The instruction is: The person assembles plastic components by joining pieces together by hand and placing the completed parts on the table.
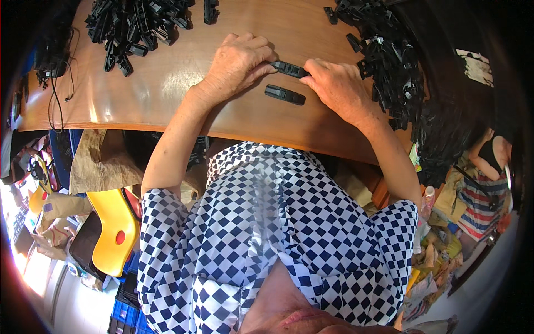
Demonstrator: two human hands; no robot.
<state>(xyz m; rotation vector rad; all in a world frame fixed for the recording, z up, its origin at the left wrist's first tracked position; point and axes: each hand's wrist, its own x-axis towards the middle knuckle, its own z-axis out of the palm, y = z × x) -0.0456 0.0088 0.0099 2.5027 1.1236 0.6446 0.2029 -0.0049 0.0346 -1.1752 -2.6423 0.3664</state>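
Between my two hands is a small, long black plastic part point(289, 69), held just above or on the wooden table. My left hand point(242, 60) pinches its left end with fingers closed. At the other end, my right hand point(337, 86) grips it between thumb and forefinger. A second black plastic part point(285, 94), of similar shape, lies on the table just nearer to me, touched by neither hand. The exact kind of these parts cannot be made out.
A heap of black plastic parts point(136, 28) lies at the far left, with a single one point(210, 12) beside it. Another heap point(389, 72) runs down the right side of the wooden table point(167, 106). Black cables point(58, 94) hang over the left edge. A yellow chair point(114, 231) stands below left.
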